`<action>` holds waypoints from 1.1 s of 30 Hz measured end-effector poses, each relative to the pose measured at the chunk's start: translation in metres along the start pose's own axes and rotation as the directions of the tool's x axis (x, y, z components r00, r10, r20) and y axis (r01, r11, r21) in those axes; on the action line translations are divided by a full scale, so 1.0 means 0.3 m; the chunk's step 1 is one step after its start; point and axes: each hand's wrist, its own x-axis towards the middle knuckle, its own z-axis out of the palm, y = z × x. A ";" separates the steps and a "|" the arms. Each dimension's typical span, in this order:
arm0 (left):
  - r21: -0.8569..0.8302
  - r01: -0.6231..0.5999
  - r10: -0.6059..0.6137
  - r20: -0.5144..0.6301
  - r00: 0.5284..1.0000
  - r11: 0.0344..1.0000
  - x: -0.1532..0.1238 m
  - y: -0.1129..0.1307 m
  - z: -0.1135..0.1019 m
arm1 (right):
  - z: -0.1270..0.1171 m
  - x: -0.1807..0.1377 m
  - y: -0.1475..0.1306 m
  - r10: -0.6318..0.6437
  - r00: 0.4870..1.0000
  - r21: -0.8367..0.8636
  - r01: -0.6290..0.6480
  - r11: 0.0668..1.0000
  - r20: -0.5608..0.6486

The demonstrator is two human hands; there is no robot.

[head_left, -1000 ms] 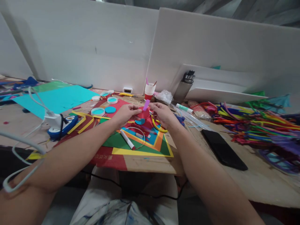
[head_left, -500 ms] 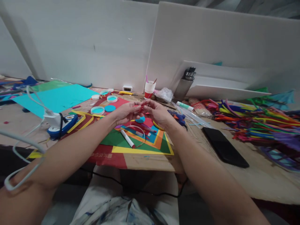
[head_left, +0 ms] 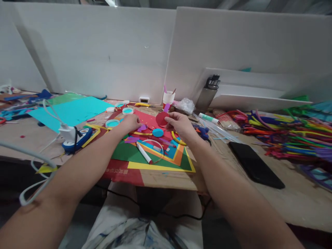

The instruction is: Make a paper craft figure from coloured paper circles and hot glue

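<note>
Between thumb and fingers of my right hand [head_left: 178, 125] is a red paper disc [head_left: 161, 119], held up above the sheets. A purple paper strip [head_left: 167, 107] sticks up behind its upper edge. My left hand [head_left: 131, 122] is lowered to the left, its fingers curled with the tips at a small purple paper piece [head_left: 142, 128]. Its fingertips are partly hidden. Below the disc lies a blue disc [head_left: 157, 132]. A white marker [head_left: 144, 153] with a red end rests on the stacked coloured paper [head_left: 121, 152], close to a clear ring-shaped band [head_left: 161, 147].
Round tubs [head_left: 112, 123] with blue contents stand at the left, near a blue power strip [head_left: 77, 140] and a turquoise sheet [head_left: 70, 110]. Paper cups [head_left: 168, 98] stand at the back. A phone [head_left: 255, 164] and many pipe cleaners [head_left: 290, 135] lie at the right.
My hands were together over the paper and have moved apart. The right hand now holds the red disc up in plain view; the left has gone down to the purple paper.
</note>
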 end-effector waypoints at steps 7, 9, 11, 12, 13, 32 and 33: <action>-0.014 -0.035 0.032 -0.190 0.981 0.999 -0.004 0.001 -0.003 | 0.003 0.011 0.029 -0.012 1.000 -0.004 0.012 1.000 0.012; -0.091 -0.063 0.036 -0.275 0.961 0.994 -0.016 0.018 -0.021 | 0.005 0.010 0.028 -0.016 1.000 0.011 0.016 1.000 -0.002; -0.203 -0.078 0.012 -0.304 0.953 0.976 -0.028 0.042 -0.034 | 0.007 0.006 0.022 -0.014 1.000 0.025 0.015 1.000 -0.016; -0.280 -0.067 -0.016 -0.285 0.959 0.958 -0.033 0.054 -0.037 | 0.007 0.004 0.019 -0.012 1.000 0.031 0.013 0.999 -0.021; -0.366 -0.048 -0.047 -0.245 0.968 0.929 -0.037 0.065 -0.038 | 0.008 0.002 0.017 -0.008 1.000 0.035 0.009 0.999 -0.024; -0.964 0.115 -0.076 0.100 0.992 0.240 -0.074 0.146 0.007 | 0.012 0.003 0.014 0.030 0.997 0.077 -0.024 0.997 -0.074; -0.976 0.135 -0.079 0.123 0.989 0.174 -0.076 0.152 0.009 | 0.012 0.003 0.016 0.028 0.997 0.099 -0.021 0.995 -0.071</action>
